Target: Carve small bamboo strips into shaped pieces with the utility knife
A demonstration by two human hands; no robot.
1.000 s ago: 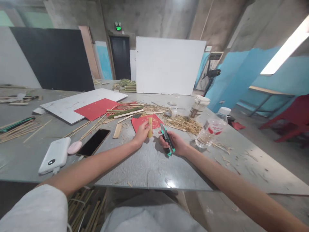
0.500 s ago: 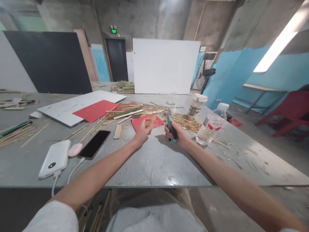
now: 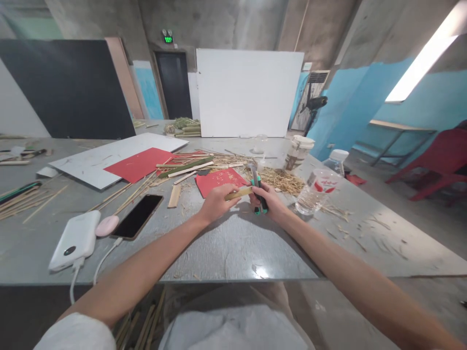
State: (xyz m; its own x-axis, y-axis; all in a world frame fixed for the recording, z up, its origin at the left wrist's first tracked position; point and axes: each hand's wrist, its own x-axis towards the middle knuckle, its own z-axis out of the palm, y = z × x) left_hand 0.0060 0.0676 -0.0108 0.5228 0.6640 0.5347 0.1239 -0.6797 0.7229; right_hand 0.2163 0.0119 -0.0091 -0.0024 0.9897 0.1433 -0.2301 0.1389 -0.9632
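Observation:
My left hand (image 3: 218, 201) is closed on a short, flat yellowish strip (image 3: 239, 193) that looks like bamboo. The strip points to the right, and its far end reaches the fingers of my right hand (image 3: 272, 200). In that hand are pliers (image 3: 260, 197) with black and green handles, their metal head up and away from me. Whether the right fingers also pinch the strip's end I cannot tell. Just beyond both hands lies a red sheet (image 3: 215, 181) scattered with small shavings.
Bamboo strips (image 3: 189, 167) and a straw heap (image 3: 284, 181) lie behind my hands. A water bottle (image 3: 315, 192) and a paper cup (image 3: 299, 153) stand on the right. A phone (image 3: 138, 216) and a white power bank (image 3: 75, 240) with a cable are on the left.
My left hand has turned the strip from slanting upward to nearly level and brought its end to my right hand. The pliers have stayed in my right hand. The view has shifted slightly.

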